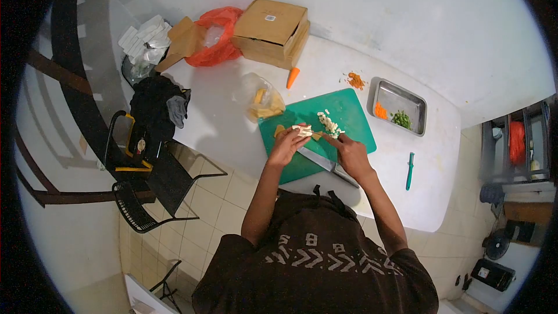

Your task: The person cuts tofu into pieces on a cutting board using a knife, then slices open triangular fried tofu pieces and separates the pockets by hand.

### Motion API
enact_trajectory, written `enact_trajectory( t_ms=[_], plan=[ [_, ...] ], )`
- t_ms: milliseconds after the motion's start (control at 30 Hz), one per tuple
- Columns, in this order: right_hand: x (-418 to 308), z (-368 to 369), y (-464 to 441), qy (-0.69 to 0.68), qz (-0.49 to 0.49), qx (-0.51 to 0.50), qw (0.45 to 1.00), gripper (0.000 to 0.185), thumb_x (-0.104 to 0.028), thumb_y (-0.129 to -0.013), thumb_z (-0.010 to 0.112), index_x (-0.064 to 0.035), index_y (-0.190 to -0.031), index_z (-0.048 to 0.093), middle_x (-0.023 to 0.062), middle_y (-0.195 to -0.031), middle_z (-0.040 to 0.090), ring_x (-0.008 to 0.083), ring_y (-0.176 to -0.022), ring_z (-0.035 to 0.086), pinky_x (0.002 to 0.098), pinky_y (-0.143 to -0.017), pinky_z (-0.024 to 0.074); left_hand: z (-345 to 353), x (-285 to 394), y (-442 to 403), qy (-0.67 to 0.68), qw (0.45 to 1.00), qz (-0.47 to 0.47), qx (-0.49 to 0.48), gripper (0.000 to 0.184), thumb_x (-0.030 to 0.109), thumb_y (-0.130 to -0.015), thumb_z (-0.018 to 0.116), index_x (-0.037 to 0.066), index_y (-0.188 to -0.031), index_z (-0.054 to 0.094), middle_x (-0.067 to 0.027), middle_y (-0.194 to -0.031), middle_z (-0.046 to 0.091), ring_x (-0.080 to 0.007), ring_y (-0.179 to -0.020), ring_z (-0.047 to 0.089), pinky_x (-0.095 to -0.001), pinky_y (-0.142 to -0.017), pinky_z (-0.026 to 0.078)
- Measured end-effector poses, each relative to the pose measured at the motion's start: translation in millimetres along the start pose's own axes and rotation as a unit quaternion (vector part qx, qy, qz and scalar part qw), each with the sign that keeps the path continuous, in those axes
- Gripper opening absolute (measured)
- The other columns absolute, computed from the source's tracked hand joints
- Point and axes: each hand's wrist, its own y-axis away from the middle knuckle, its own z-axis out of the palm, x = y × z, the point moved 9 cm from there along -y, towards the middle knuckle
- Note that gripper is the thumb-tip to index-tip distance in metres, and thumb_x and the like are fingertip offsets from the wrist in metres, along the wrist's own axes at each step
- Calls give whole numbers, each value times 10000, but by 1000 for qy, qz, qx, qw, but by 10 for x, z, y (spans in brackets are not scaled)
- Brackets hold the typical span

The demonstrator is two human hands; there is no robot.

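Observation:
My left hand (283, 146) is closed on a pale food piece (301, 131) with a reddish edge, above the green cutting board (349, 104). Close by on the right, my right hand (351, 153) is closed with its fingertips pointing at that piece; a thin object seems to be in them, too small to name. A large knife (315, 159) lies on the board below both hands, its handle over the near edge. Small white cubes (329, 124) are heaped beyond my right hand. Yellowish pieces (279, 130) lie partly hidden by my left hand.
A plastic bag of yellowish pieces (266, 103) sits left of the board, with a carrot (293, 78) behind. A metal tray (414, 102) and a green-handled tool (410, 171) lie right. Cardboard box (270, 23) and red bag (218, 46) stand at the back; a black chair (168, 183) left.

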Motion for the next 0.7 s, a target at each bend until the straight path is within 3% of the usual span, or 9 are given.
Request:
enact_trajectory(
  t_ms=[167,233,500,567,700],
  plan=[
    [-29,-47,-3,-27,-24,59,998,648,37,-767,557,-254,-1342,610,100,-800,578,311,-627,616,423,-572,518,40,-20,-11,14,1000,-5,-27,321,124,-1019,497,-75,-1270,511,-207,-1283,582,-324,-1194,596,-439,-1050,499],
    [59,47,-1,0,3,-14,1000,697,11,-709,629,-230,-1361,580,115,-920,623,312,-715,668,419,-631,555,2,2,-2,11,1000,2,-19,314,116,-1018,494,-75,-1266,515,-207,-1279,585,-322,-1191,597,-439,-1048,501],
    [28,54,-16,-10,-14,11,1000,711,6,-707,638,-235,-1372,570,113,-907,624,308,-704,667,422,-618,553,47,2,-12,19,1000,-3,-19,288,91,-1016,487,-62,-1256,527,-197,-1275,586,-308,-1181,603,-427,-1036,515],
    [61,54,-8,-13,-5,11,1000,713,1,-705,640,-234,-1374,567,112,-899,623,308,-707,667,424,-620,552,9,-21,-9,14,1000,-5,-8,296,127,-1011,513,-31,-1256,569,-159,-1270,610,-243,-1170,611,-395,-1019,514],
    [21,-1,1,-38,9,3,999,668,-14,-732,634,-217,-1365,570,119,-912,643,328,-721,663,444,-638,550,4,-14,-1,-9,1000,2,-6,306,131,-1014,511,-25,-1272,563,-156,-1285,603,-240,-1176,607,-391,-1025,507]
  ],
)
